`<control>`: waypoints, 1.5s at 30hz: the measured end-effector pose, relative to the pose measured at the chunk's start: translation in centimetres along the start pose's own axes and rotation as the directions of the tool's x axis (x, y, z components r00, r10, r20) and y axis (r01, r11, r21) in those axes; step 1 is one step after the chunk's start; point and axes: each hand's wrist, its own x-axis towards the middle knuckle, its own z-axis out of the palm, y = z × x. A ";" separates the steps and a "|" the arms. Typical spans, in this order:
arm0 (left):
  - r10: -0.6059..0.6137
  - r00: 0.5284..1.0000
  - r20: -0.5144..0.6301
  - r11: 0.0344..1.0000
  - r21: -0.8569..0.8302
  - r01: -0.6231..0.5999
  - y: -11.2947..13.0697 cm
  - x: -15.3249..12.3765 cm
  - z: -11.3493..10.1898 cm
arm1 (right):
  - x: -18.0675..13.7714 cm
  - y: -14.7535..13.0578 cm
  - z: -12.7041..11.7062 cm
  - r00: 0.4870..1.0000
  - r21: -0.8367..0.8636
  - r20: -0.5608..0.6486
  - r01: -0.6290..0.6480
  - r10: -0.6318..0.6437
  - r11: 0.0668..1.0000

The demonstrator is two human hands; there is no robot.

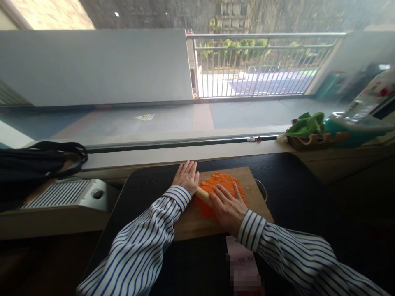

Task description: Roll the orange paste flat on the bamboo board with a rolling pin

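A flattened sheet of orange dough (220,183) lies on a wooden cutting board (256,201). Across it rests a pale wooden rolling pin (203,195), mostly hidden under my palms. My left hand (187,176) lies flat on the pin's left end with its fingers stretched out and together. My right hand (226,205) presses flat on the pin's right part, fingers spread over the dough. Both arms wear blue-and-white striped sleeves.
The board sits on a dark table (293,193) by a window sill. A black bag (37,162) and a ribbed metal appliance (61,193) stand at the left. A green cloth in a wooden holder (307,131) sits at the right. A pink card (240,257) lies near me.
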 end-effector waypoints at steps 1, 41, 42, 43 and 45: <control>0.004 1.000 0.004 1.000 0.007 -0.004 -0.3 -0.5 -0.2 | -0.2 -0.3 0.2 1.000 0.015 0.009 0.020 -0.020 1.000; -0.089 0.996 0.027 0.996 -0.018 0.089 1.3 2.8 0.8 | 0.9 0.4 0.9 0.998 -0.063 0.047 0.054 -0.051 0.997; -0.093 0.995 0.027 0.995 -0.020 0.094 1.4 2.9 0.8 | 1.0 0.6 0.8 0.997 -0.068 0.052 0.052 -0.048 0.996; -0.098 0.995 0.031 0.995 -0.023 0.099 1.5 3.2 0.8 | 1.2 0.9 0.7 0.998 -0.070 0.054 0.046 -0.043 0.996; -0.109 0.993 0.050 0.993 -0.032 0.111 1.8 4.0 0.9 | 1.6 1.6 0.6 0.998 -0.063 0.049 0.031 -0.028 0.998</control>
